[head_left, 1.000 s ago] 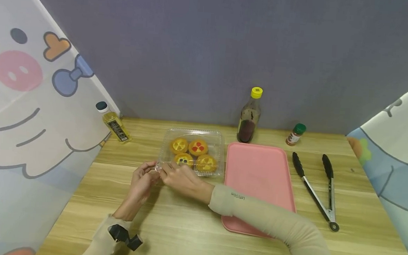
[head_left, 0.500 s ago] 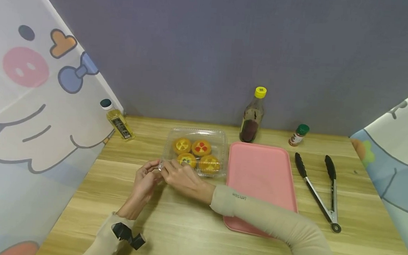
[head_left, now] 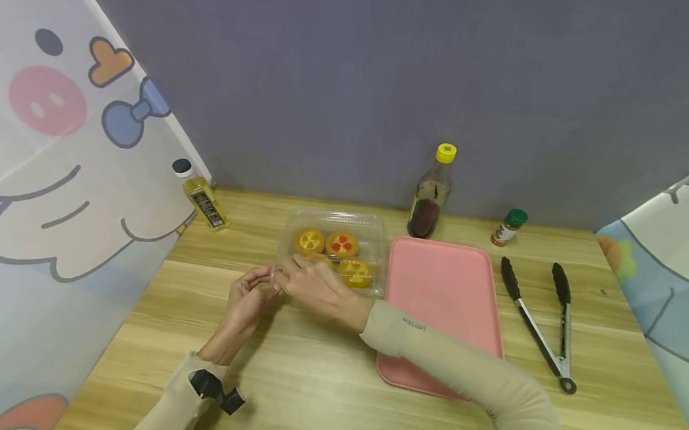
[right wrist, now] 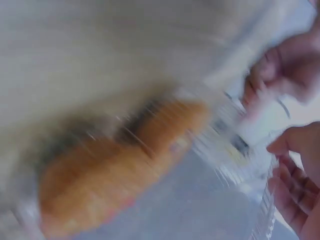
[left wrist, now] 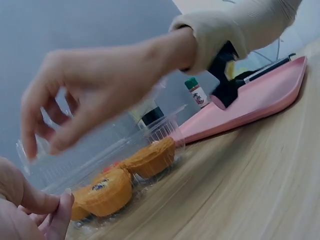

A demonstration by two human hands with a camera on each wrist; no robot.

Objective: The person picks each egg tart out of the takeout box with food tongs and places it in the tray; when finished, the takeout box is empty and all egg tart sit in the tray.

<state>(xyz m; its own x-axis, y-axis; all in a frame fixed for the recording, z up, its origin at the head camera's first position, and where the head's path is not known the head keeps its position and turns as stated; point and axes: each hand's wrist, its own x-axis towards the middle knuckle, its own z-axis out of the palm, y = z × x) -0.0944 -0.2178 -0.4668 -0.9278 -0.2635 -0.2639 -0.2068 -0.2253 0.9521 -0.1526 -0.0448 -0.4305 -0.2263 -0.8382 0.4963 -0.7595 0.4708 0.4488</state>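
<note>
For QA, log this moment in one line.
left grip: near-left corner of clear rectangular plastic box; right grip: same corner; four round golden pastries: inside

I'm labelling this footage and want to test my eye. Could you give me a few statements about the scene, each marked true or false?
1. The left hand and right hand are both at the clear container. True.
2. The tongs lie on the pink tray. False: they lie on the table, to the tray's right in the head view.
3. A tart with red topping sits inside the container. True.
4. The bottle of dark liquid has a green cap. False: its cap is yellow.
5. The tongs' two arms are spread apart. True.
</note>
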